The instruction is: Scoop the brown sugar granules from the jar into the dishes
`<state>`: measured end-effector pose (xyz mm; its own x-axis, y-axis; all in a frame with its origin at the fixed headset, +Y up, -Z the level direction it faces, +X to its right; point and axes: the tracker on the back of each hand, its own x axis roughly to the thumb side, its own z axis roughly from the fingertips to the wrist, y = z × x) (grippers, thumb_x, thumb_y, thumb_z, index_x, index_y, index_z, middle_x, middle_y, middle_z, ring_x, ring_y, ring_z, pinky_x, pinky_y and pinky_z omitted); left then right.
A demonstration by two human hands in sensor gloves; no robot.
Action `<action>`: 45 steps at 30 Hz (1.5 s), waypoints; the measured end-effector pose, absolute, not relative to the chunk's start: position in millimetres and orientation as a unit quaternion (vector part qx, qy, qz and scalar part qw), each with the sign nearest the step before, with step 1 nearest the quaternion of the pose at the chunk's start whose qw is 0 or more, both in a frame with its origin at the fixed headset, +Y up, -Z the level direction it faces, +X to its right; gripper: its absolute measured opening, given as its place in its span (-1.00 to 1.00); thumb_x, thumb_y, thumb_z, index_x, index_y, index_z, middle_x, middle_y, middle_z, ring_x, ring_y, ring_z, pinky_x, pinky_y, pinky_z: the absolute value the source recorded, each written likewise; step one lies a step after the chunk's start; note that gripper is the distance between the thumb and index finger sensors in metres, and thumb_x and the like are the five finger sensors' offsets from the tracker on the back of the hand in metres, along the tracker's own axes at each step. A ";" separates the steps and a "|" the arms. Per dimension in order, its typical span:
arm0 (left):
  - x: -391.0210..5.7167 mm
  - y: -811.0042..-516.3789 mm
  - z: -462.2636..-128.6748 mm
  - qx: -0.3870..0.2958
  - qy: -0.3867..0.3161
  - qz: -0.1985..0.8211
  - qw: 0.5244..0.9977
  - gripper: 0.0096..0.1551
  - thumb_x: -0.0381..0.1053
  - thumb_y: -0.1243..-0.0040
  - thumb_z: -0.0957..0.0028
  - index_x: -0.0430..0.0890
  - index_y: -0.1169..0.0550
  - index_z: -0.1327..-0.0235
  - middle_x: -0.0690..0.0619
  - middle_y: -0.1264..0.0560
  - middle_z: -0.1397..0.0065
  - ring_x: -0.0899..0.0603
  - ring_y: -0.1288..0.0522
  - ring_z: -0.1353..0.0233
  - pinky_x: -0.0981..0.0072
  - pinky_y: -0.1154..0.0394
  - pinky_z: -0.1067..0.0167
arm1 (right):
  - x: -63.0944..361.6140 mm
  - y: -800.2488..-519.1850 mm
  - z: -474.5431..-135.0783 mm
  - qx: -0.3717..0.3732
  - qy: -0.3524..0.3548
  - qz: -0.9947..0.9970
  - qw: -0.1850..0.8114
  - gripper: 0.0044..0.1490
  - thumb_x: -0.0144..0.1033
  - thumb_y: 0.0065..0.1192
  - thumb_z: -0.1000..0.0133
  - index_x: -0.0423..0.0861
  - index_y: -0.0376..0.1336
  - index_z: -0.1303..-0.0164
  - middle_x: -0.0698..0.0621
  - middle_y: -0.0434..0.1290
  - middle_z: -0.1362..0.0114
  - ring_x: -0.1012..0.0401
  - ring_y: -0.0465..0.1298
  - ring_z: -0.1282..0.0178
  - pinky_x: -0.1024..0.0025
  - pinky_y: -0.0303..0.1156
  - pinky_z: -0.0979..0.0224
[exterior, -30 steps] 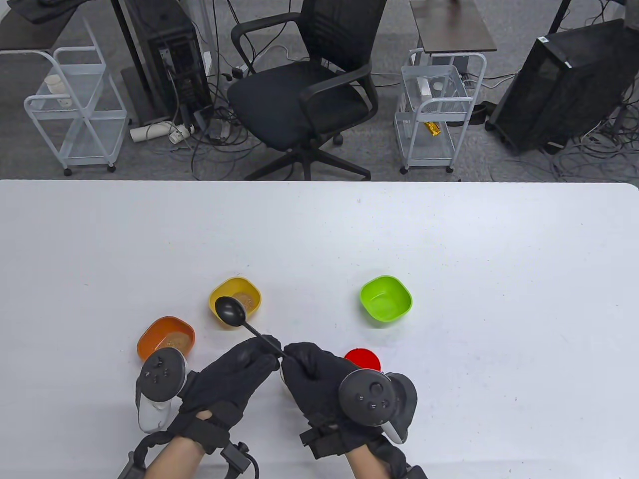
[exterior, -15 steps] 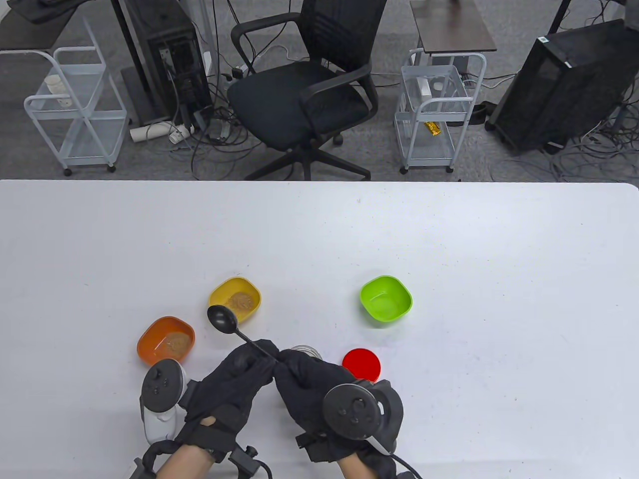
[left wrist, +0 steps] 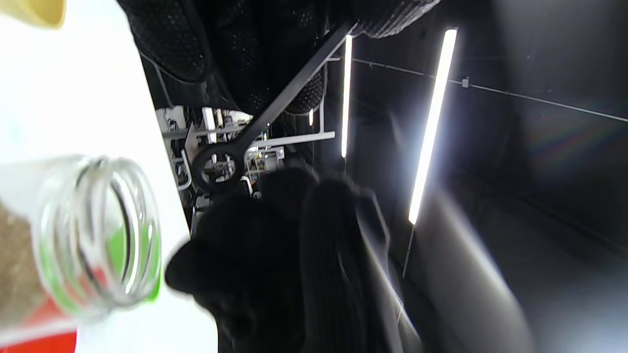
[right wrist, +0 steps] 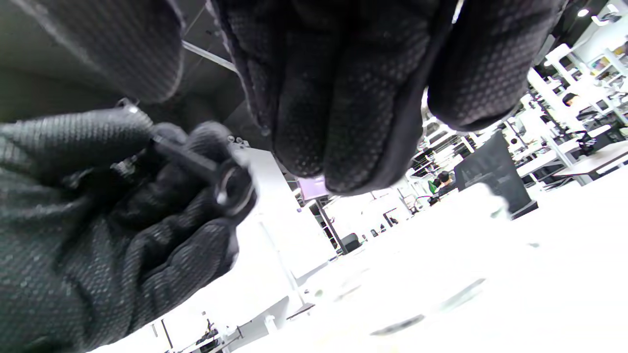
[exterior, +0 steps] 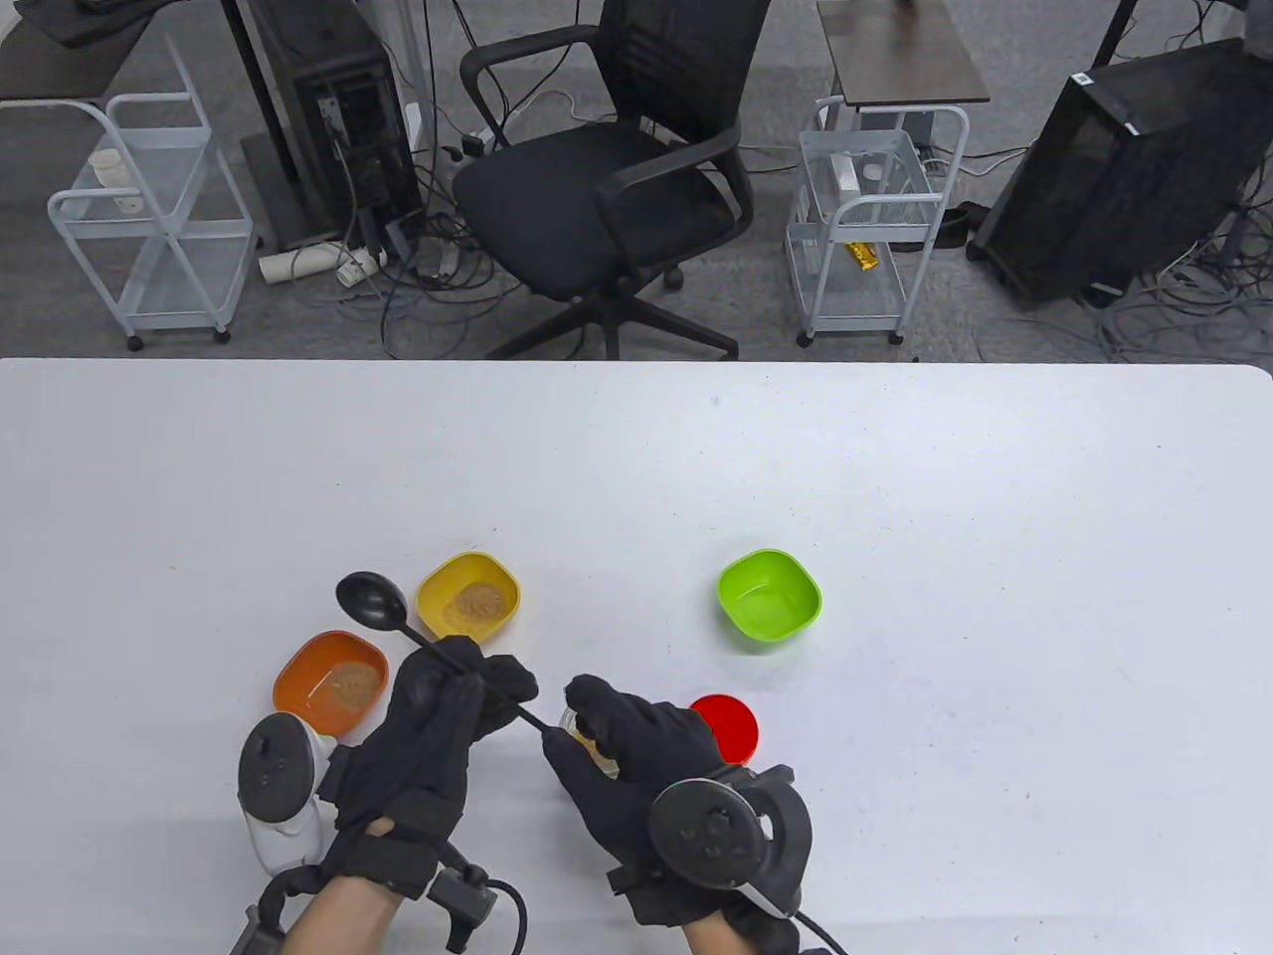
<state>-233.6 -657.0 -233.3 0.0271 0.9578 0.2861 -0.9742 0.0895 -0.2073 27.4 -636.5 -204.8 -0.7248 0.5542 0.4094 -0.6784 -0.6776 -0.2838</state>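
My left hand [exterior: 475, 684] grips the handle of a black spoon [exterior: 370, 600], whose empty bowl points up-left between the yellow dish [exterior: 469, 597] and the orange dish [exterior: 333, 681]. Both dishes hold brown sugar. The spoon's ringed handle end [left wrist: 216, 166] sticks out toward my right hand [exterior: 572, 726]. That hand hovers with curled fingers [right wrist: 343, 98] over the open glass jar [exterior: 589, 748], mostly hiding it, and I see nothing in them. The jar [left wrist: 98, 235] holds brown sugar. The green dish [exterior: 769, 595] is empty.
The jar's red lid [exterior: 731, 721] lies flat just right of my right hand. The three dishes stand in the near middle of the white table [exterior: 895, 477]. An office chair and carts stand beyond the far edge.
My right hand has let go of the spoon's handle end and dropped over the jar. My left hand keeps the spoon and has swung its bowl left, off the yellow dish.
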 end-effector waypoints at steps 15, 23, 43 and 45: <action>-269.7 -632.6 -236.3 0.102 -0.179 0.492 0.846 -0.49 0.09 0.00 -0.40 0.21 -0.25 -0.60 0.01 -0.49 -0.33 -0.19 -0.65 -0.25 -0.06 -0.71 -0.11 | 47.1 -636.5 -205.5 0.108 -0.216 0.899 0.365 -0.26 0.25 0.22 -0.16 -0.04 0.40 -0.36 0.08 0.71 -0.18 0.08 0.78 -0.02 -0.10 0.58 -0.34; -271.3 -655.3 -233.7 0.095 -0.152 0.468 0.865 -0.48 0.01 -0.16 -0.39 -0.03 -0.40 -0.58 -0.02 -0.54 -0.35 -0.15 -0.67 -0.15 0.04 -0.71 -0.10 | 46.7 -639.0 -204.8 0.104 -0.207 0.904 0.359 -0.27 0.23 0.22 -0.16 -0.04 0.40 -0.36 0.08 0.71 -0.18 0.08 0.78 -0.02 -0.10 0.58 -0.34; -284.9 -664.8 -223.6 0.103 -0.099 0.464 0.874 -0.50 0.03 -0.12 -0.38 0.17 -0.35 -0.58 -0.01 -0.57 -0.39 -0.18 -0.69 -0.32 -0.31 -0.68 -0.22 | 103.6 -612.3 -257.9 0.021 -0.151 0.958 0.242 -0.06 0.24 0.24 -0.16 -0.08 0.15 -0.63 -0.10 0.44 -0.58 -0.24 0.49 -0.45 -0.30 0.36 -0.50; -285.8 -665.3 -223.3 0.103 -0.098 0.465 0.874 -0.50 0.04 -0.12 -0.38 0.18 -0.35 -0.58 0.00 -0.58 -0.37 -0.18 -0.70 -0.29 -0.25 -0.71 -0.16 | 106.9 -617.2 -271.9 0.006 -0.116 0.968 0.223 0.04 0.26 0.24 -0.15 -0.13 0.06 -0.69 -0.18 0.31 -0.68 -0.32 0.40 -0.52 -0.35 0.30 -0.53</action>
